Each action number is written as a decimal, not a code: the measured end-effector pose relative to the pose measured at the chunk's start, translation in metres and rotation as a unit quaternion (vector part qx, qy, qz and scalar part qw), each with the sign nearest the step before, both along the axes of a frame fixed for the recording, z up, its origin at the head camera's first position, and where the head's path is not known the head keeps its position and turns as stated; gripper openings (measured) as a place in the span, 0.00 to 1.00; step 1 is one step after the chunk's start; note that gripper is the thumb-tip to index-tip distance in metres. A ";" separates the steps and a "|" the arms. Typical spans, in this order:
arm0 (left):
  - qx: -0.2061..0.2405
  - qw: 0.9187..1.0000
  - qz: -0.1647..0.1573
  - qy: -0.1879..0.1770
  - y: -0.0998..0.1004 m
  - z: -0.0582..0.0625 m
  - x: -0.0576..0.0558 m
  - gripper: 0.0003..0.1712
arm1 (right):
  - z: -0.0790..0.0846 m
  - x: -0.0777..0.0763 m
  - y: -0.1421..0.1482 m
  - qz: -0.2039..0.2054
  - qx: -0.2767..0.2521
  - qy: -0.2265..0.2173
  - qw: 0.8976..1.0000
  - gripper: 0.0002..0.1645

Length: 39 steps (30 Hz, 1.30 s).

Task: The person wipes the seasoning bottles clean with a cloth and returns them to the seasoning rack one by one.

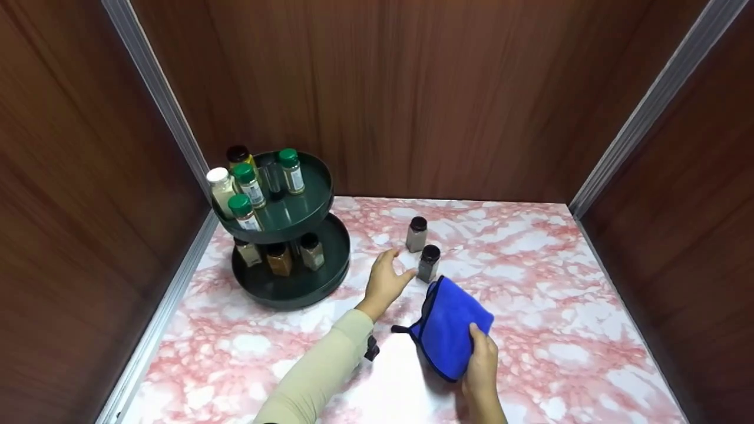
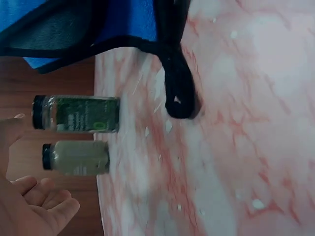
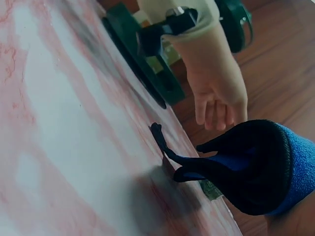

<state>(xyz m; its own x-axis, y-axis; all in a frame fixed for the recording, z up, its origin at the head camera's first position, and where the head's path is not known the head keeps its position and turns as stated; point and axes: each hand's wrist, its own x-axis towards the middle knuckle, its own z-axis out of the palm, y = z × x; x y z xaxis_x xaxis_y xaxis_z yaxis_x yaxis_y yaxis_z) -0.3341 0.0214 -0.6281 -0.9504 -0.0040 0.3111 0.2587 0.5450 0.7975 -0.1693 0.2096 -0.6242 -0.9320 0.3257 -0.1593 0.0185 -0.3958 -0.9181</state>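
Observation:
My left hand (image 1: 386, 284) reaches out with its fingers spread and nothing in its grasp. Its thumb is close to a dark spice bottle (image 1: 429, 264) with a black cap; whether they touch I cannot tell. Just behind stands a second black-capped spice bottle (image 1: 416, 234), greyish inside. In the left wrist view both the green-labelled bottle (image 2: 87, 114) and the paler one (image 2: 78, 157) appear beyond the fingers. My right hand (image 1: 483, 359) grips a folded blue cloth (image 1: 450, 330) with black edging and a black loop, thumb on top. The cloth hides most of the right fingers.
At the left stands a dark green two-tier round rack (image 1: 294, 291). Several bottles with green, white and dark caps are on its upper tier, including a green-capped bottle (image 1: 292, 171); black-capped bottles (image 1: 279, 259) sit below. Wood-grain panels (image 1: 389, 100) enclose the marbled pink-and-white table (image 1: 548, 282).

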 end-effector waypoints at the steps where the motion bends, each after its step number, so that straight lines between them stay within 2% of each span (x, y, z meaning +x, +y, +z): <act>1: -0.002 1.000 -0.003 -0.003 0.003 -0.001 -0.002 0.37 | 0.000 0.000 0.001 -0.003 0.002 0.000 1.000 0.22; 11: -0.019 0.999 -0.010 -0.039 0.033 0.006 -0.011 0.41 | -0.001 -0.001 0.005 -0.014 -0.003 -0.008 1.000 0.22; 17: -0.029 0.998 0.006 -0.061 0.051 0.006 -0.012 0.39 | -0.001 0.001 0.008 -0.020 -0.002 -0.010 1.000 0.19; 22: -0.025 0.997 0.021 -0.072 0.056 0.004 -0.019 0.37 | 0.000 0.000 0.007 -0.025 -0.007 -0.006 1.000 0.20; 27: -0.026 0.997 0.021 -0.070 0.055 0.001 -0.022 0.23 | -0.001 -0.002 0.005 -0.022 -0.010 0.011 1.000 0.21; 30: -0.026 0.998 0.011 -0.057 0.055 0.000 -0.023 0.14 | -0.001 -0.002 0.005 -0.020 -0.012 0.016 1.000 0.22; 35: -0.015 1.000 0.002 -0.022 0.050 -0.005 -0.022 0.12 | 0.000 -0.003 0.005 -0.013 -0.013 0.008 1.000 0.23; 39: -0.012 1.000 -0.001 -0.007 0.037 -0.003 -0.019 0.15 | 0.005 -0.005 0.006 -0.010 -0.003 -0.001 1.000 0.23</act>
<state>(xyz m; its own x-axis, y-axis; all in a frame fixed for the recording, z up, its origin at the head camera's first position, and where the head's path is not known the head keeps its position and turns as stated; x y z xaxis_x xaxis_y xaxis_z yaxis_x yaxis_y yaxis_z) -0.3530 0.0581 -0.6312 -0.9548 0.0047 0.2973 0.2479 0.5643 0.7874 -0.1745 0.2155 -0.6193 -0.9248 0.3440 -0.1627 0.0114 -0.4021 -0.9155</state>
